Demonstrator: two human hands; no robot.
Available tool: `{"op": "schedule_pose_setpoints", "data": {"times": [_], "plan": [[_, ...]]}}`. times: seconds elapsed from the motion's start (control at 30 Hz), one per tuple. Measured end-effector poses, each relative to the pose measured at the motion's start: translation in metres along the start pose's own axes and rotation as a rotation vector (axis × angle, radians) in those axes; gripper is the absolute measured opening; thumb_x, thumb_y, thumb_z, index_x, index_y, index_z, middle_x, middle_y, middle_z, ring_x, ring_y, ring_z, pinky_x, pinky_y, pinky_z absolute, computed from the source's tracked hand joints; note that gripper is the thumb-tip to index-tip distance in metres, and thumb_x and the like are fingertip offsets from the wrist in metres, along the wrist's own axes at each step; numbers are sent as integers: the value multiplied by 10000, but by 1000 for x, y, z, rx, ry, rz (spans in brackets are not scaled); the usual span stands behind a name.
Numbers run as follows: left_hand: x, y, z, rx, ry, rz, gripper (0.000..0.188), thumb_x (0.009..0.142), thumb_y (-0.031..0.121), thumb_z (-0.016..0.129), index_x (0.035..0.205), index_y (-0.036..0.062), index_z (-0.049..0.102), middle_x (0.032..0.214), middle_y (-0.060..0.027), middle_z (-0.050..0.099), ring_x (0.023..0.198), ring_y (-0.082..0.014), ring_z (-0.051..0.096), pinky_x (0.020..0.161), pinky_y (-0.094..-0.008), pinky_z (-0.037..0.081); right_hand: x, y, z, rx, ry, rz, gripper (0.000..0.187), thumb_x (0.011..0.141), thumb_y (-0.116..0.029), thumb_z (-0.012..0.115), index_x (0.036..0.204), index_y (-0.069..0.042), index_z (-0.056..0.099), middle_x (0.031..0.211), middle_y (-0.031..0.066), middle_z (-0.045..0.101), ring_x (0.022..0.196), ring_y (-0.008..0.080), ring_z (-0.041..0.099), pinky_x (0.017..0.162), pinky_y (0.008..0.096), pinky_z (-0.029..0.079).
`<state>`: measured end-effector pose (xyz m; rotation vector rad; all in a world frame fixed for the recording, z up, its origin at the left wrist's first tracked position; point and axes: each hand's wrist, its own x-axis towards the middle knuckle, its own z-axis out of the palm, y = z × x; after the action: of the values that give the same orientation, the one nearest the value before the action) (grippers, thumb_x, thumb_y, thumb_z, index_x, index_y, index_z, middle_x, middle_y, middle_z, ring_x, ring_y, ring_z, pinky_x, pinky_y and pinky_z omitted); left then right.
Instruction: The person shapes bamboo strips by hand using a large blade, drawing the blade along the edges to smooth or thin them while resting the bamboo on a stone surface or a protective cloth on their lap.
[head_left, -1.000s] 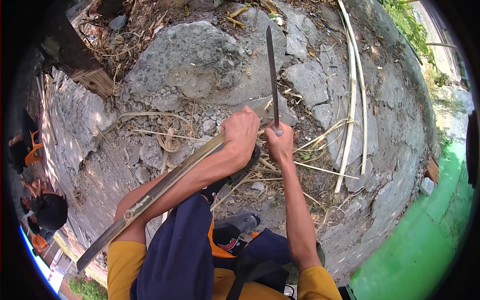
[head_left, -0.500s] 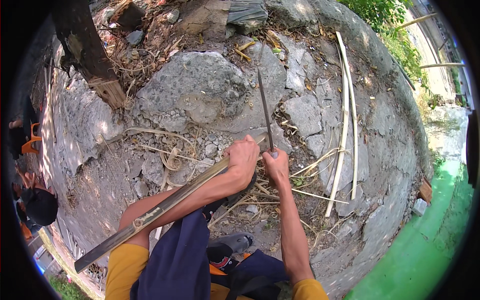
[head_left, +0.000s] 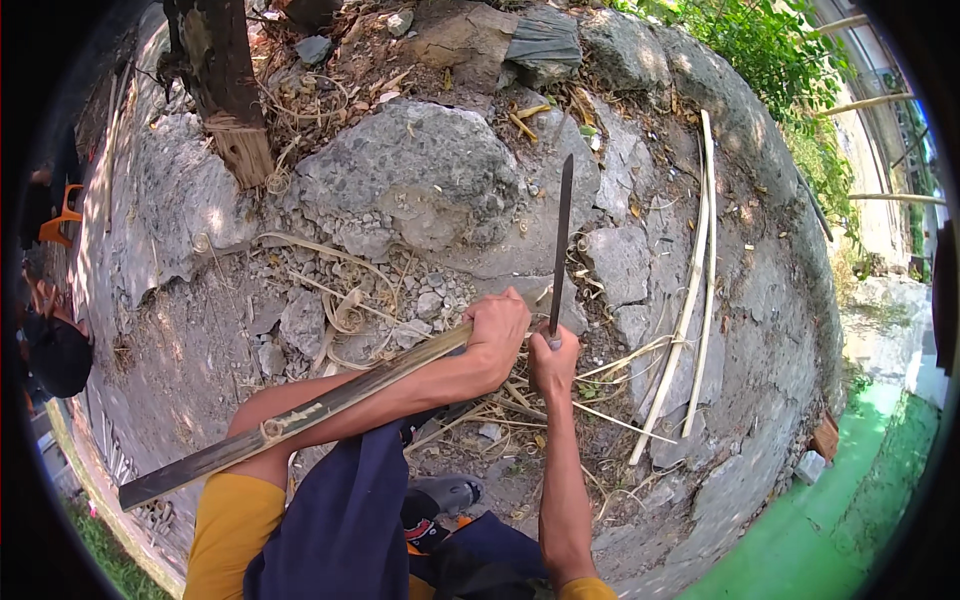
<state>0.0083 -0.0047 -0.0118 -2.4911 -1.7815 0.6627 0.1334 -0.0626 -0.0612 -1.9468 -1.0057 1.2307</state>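
Note:
My left hand [head_left: 497,338] is closed around the far end of a long split bamboo piece [head_left: 200,462], dark on one side with a pale knot. The piece runs back along my left forearm and sticks out past it at the lower left. Just to the right, my right hand [head_left: 553,362] grips a long, narrow-bladed knife [head_left: 564,235] with its dark blade pointing up and away. The knife's lower end is close beside my left hand; whether the edge touches the bamboo, I cannot tell.
Two pale bamboo strips [head_left: 684,300] lie on the cracked ground at right. Curled shavings [head_left: 348,312] are scattered around broken concrete slabs [head_left: 415,170]. A wooden post [head_left: 240,148] stands at upper left. Another person [head_left: 58,350] is at the far left, near an orange chair [head_left: 63,215].
The knife blade has turned from leaning left to leaning slightly right, showing more of its flat side. The bamboo's near end has shifted left and up in view. The whole view has swung somewhat.

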Motion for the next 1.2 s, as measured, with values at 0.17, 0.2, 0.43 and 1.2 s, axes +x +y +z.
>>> {"op": "schedule_pose_setpoints", "data": {"times": [0.17, 0.2, 0.43, 1.2], "plan": [[-4, 3, -6, -54, 11, -31, 80, 916, 132, 651, 932, 80, 592, 734, -27, 660, 608, -144, 669, 391, -386, 498, 17, 4, -1, 66, -45, 175, 216, 787, -192, 669, 761, 18, 624, 622, 29, 575, 562, 121, 515, 553, 319, 425], [-4, 3, -5, -55, 13, -45, 80, 916, 132, 651, 932, 80, 592, 734, -27, 660, 608, -144, 669, 391, -386, 498, 16, -1, -3, -65, -31, 122, 208, 796, -184, 667, 757, 14, 619, 624, 22, 579, 555, 121, 521, 542, 315, 427], [-7, 6, 1, -3, 31, -15, 87, 929, 142, 630, 970, 69, 602, 714, -25, 615, 589, -156, 644, 385, -385, 441, 13, 4, 0, 134, -56, 223, 156, 825, -155, 632, 751, -18, 621, 593, 9, 554, 537, 90, 526, 509, 282, 412], [-15, 10, 7, 287, 112, -48, 81, 992, 126, 517, 938, 75, 550, 703, -28, 511, 593, -162, 564, 464, -375, 426, 10, 11, -8, -89, 8, 110, 164, 833, -167, 665, 804, -9, 636, 604, 19, 574, 507, 113, 520, 483, 301, 401]]}}
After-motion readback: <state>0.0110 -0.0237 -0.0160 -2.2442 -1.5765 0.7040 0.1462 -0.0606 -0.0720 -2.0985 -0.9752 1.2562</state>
